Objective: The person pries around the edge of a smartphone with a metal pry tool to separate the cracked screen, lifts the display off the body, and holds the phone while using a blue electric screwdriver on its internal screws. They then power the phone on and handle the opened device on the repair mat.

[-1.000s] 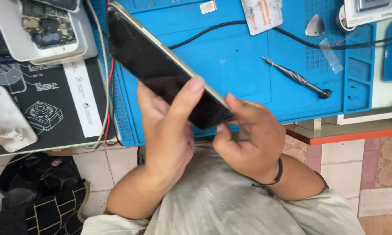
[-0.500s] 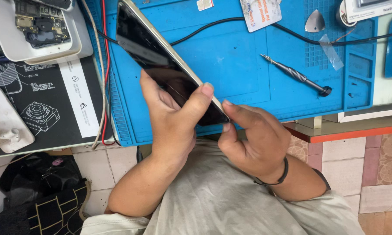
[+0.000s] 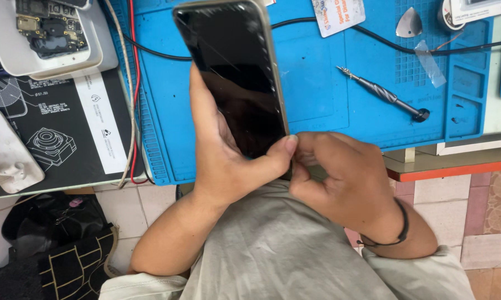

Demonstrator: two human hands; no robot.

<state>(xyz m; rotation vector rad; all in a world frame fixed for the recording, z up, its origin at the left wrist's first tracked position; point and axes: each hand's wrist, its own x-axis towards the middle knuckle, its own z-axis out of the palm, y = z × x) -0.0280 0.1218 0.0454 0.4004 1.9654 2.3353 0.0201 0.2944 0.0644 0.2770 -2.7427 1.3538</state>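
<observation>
A black smartphone (image 3: 233, 72) with a pale metal frame is held upright over the blue work mat (image 3: 317, 94), its dark screen facing me. My left hand (image 3: 228, 161) grips its lower half, fingers behind the back and thumb across the bottom of the screen. My right hand (image 3: 339, 178) is closed at the phone's bottom right corner, fingertips pinched against the edge beside my left thumb. What the right fingers pinch is hidden.
A grey screwdriver (image 3: 384, 94) lies on the mat to the right, with a metal pick (image 3: 409, 24) and a black cable (image 3: 428, 47) behind it. At the left are a black printed mat (image 3: 61, 122), a white tray with a circuit board (image 3: 45, 28), and red and white wires (image 3: 131, 83).
The phone has turned from a slanted, edge-on pose to nearly upright with its screen toward me. My left thumb slid to the bottom edge and my right hand closed in at the lower corner.
</observation>
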